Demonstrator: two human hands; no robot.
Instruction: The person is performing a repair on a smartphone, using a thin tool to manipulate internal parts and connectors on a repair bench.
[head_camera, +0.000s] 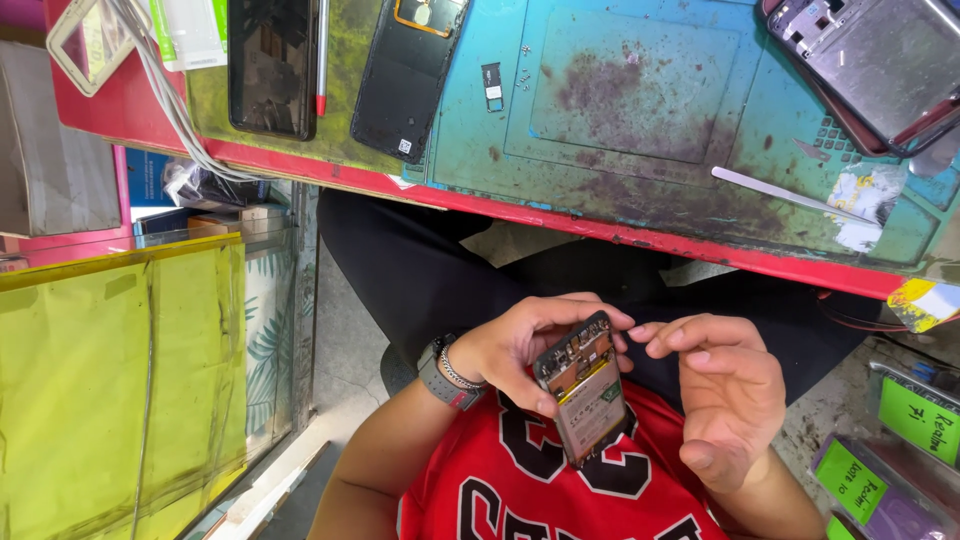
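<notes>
Left hand (510, 350), watch at the wrist, has its fingers (585, 306) closed around an opened phone (584, 388), internals exposed, held over the lap below the bench (640, 215). Right hand (725, 390) sits just beside it, fingers loosely spread, fingertips at the phone's top edge, gripping nothing. Back cover (408, 75) lies on the bench above.

A single head-worn camera looks steeply down the wearer's chest, close to both hands at lower centre. The desk (640, 225) fills the top of the picture, its red edge running slantwise, and the floor shows beneath it at left.
</notes>
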